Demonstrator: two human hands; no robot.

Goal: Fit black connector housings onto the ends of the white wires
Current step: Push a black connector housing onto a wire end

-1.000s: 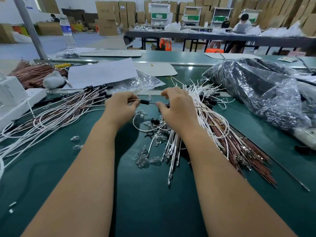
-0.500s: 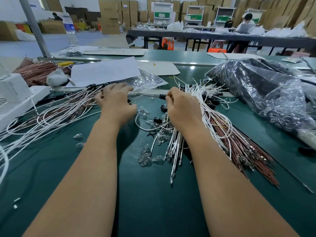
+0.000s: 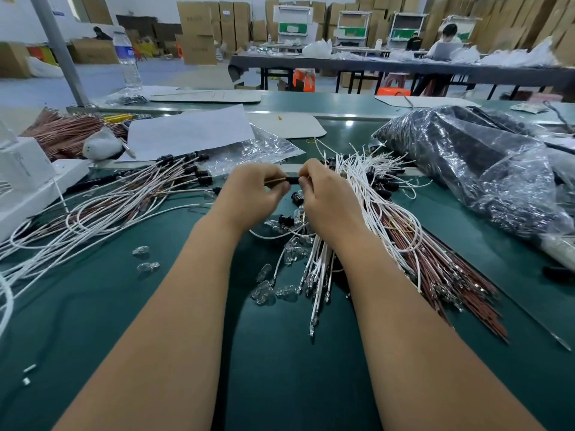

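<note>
Loose bulbs [image 3: 264,293] and unfinished white wires [image 3: 367,213] lie close on the green surface [image 3: 280,384] for easy reach, while beyond them the left hand [image 3: 252,197] pinches a wire end and the right hand [image 3: 326,197] pinches a black housing [image 3: 292,180], likely mating them.

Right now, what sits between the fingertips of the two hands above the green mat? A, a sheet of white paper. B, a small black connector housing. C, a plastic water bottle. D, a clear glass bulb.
B: a small black connector housing is pinched between the left hand and the right hand, with a thin wire entering it from the left hand's side.
</note>
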